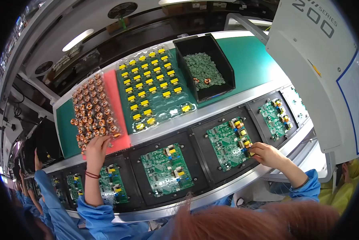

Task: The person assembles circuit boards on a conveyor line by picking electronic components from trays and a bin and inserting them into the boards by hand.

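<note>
My left hand [97, 151] reaches to the near right edge of a clear tray of copper-wound ring coils [92, 106]. Its fingers are pinched together over the coils; what lies between them, if anything, is hidden. My right hand [268, 155] is at the right edge of a green circuit board [227, 144], fingertips closed together by the row of yellow and orange parts. Whatever those fingertips grip there is too small to make out. That board sits in a black carrier [205, 156]. Another board [166, 170] lies in the carrier to its left.
A clear blister tray [179, 110] of yellow transformers stands beside a pink foam sheet [121, 108]. Right of it is a black bin [227, 76] of greenish discs with a few coils. More boards line the conveyor. A white machine [323, 80] borders the right. Co-workers' blue sleeves [55, 196] are at left.
</note>
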Demonstrator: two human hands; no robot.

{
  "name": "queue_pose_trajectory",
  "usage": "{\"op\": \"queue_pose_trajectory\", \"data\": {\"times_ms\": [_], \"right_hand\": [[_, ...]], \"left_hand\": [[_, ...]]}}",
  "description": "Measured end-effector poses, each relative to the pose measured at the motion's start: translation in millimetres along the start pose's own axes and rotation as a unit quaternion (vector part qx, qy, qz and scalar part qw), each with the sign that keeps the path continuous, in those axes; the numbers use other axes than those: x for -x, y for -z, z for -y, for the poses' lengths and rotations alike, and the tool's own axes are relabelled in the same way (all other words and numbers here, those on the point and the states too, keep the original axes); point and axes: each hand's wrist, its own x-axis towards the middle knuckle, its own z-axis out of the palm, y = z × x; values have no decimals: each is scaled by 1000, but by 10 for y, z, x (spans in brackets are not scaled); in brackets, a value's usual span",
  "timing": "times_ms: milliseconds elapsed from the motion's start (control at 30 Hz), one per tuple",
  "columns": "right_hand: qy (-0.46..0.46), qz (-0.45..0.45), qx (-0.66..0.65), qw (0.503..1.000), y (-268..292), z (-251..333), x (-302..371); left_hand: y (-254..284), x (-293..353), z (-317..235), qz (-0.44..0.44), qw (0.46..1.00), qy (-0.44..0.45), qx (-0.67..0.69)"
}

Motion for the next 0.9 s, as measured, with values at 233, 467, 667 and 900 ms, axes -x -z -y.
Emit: {"op": "queue_pose_trajectory", "data": {"times_ms": [233, 467, 667, 900], "right_hand": [[-42, 25, 41, 998, 124, 174, -93], [106, -113, 93, 984, 487, 281, -1151], [11, -290, 94, 952, 397, -117, -2580], [-99, -236, 80, 963, 43, -394, -3341]], "left_hand": [[102, 223, -143, -77, 852, 299, 424], [-141, 227, -711, 76, 563, 358, 741], [-322, 123, -979, 181, 504, 295, 791], [-514, 164, -996, 328, 417, 343, 775]]}}
